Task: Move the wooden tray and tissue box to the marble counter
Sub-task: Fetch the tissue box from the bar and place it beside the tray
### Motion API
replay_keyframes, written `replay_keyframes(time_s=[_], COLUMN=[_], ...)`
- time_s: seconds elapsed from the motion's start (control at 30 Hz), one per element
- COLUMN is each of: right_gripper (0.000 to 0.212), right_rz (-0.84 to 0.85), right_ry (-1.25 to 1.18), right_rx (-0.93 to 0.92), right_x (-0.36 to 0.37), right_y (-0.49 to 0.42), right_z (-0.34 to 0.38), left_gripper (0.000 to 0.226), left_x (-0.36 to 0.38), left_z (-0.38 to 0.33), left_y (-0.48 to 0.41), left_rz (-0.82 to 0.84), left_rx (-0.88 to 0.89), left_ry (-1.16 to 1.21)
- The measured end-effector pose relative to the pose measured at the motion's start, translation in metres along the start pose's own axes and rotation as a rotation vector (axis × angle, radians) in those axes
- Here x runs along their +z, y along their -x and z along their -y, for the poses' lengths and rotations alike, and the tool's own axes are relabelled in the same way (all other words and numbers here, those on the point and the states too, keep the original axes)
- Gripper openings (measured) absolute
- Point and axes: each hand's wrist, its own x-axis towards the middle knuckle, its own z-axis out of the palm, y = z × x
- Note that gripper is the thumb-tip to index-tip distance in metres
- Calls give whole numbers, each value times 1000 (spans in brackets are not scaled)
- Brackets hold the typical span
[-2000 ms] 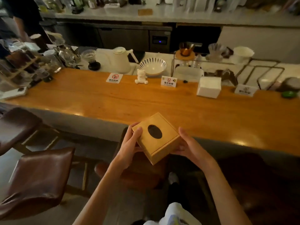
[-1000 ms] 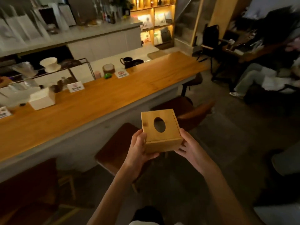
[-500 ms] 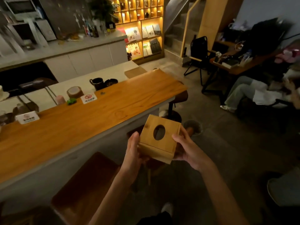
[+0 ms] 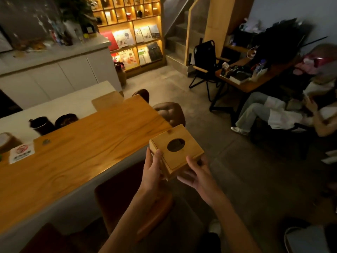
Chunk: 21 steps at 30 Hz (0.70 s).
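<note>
Stuff on the far left first: small white no-smoking sign card [image 4: 21,152] sits near the left end of the long orange wooden bar top [image 4: 87,148], with two dark mugs [image 4: 42,125] on the white marble counter [image 4: 60,105] behind it. Just off the bar's right end, left hand [image 4: 152,170] and right hand [image 4: 197,173] grip the square light-wood tissue box with an oval hole [image 4: 176,150], fingers wrapped on opposite sides, mid-air above a brown stool [image 4: 127,194].

You hold a square wooden tissue box [image 4: 176,150] with a dark oval opening on top, tilted in mid-air; a flat wooden tray [image 4: 107,103] lies on the pale marble counter [image 4: 54,105]
</note>
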Motion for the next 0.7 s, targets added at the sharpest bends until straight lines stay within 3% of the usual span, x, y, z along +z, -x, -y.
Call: replay_keyframes(time_s=[0.13,0.23,0.3,0.47,0.57,0.7], right_gripper=[88,54,43,63,51,52], right_rz=[48,85,81,211,270,273], right_ry=[230,365,415,484,561,576], right_rx=[20,-37,-53,10,41,37], right_x=[-60,-105,-124,-161,-181,-198], right_y=[-59,-113,-149,-239,-305,-401], right_z=[73,151,195,262,289,334], left_gripper=[60,64,58,36,44,53], left_x=[56,113,143,196,218,247], left_z=[-9,-12,-16,-19,-13,-16], left_y=[-70,-129,-162,-247,-314,-417], left_rz=[-79,-148,-171,-206,-265,-308], left_rx=[14,-7,-23,-66,-79,-103], left_ry=[14,54,96,133,138,188])
